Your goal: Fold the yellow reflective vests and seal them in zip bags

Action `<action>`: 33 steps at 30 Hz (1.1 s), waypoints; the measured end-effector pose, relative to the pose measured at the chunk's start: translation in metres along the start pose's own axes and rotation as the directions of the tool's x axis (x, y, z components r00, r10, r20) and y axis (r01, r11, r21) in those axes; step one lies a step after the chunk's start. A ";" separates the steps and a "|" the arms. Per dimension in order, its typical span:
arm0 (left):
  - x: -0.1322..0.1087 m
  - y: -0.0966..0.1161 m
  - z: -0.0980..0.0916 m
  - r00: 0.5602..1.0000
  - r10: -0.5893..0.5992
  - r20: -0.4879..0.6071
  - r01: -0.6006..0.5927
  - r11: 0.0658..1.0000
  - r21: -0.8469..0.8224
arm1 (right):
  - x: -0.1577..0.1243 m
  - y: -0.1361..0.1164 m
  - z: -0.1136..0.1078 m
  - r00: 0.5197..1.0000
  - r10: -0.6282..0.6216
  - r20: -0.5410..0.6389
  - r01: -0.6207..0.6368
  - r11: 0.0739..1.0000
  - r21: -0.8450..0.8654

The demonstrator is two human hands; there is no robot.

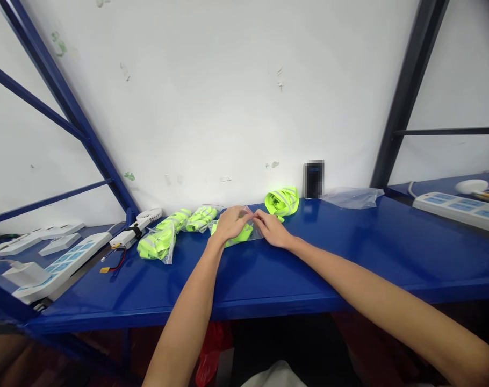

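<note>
A clear plastic bag (257, 232) with a folded neon-yellow reflective vest (238, 237) inside lies flat on the blue tabletop. My left hand (230, 222) rests over the vest, its thumb and fingers pinching the bag's upper edge. From the other side, my right hand (273, 229) pinches that same edge, fingertips almost meeting the left thumb. Just behind my right hand sits a loosely rolled reflective vest (282, 201) without a bag. More bagged vests (158, 242) lie in a group to the left of my left hand.
A blue metal table (349, 252) stands against a white wall. At the back are a blurred dark box (314, 180) and a loose clear plastic sheet or bag (353, 197). To the left lie a small white fan (150, 214), wires and a power strip (63, 266); another power strip (462, 208) is at right.
</note>
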State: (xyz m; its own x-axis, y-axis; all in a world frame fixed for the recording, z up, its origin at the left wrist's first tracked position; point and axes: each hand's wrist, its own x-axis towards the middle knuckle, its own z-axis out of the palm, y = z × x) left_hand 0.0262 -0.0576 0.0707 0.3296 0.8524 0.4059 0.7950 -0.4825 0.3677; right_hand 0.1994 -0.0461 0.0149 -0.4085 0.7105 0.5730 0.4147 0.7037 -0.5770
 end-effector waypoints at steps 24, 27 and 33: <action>-0.096 0.017 -0.021 0.999 0.033 -0.036 -0.007 0.832 0.555 | 0.006 0.020 -0.056 0.983 0.004 -0.186 -0.070 0.933 -0.353; -0.110 0.001 -0.029 1.000 0.012 -0.009 -0.005 0.818 0.575 | 0.010 0.054 -0.074 0.976 0.079 -0.204 -0.177 0.836 -0.519; -0.094 -0.034 -0.023 0.999 -0.027 -0.026 0.037 0.779 0.626 | 0.004 0.075 -0.071 0.951 0.277 0.135 -0.188 0.868 -0.460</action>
State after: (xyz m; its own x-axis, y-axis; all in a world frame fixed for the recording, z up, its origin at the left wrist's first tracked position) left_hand -0.0441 -0.1256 0.0396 0.2945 0.8597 0.4173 0.9503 -0.2176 -0.2225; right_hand 0.2866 0.0095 0.0150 -0.3835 0.8713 0.3061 0.8106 0.4764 -0.3406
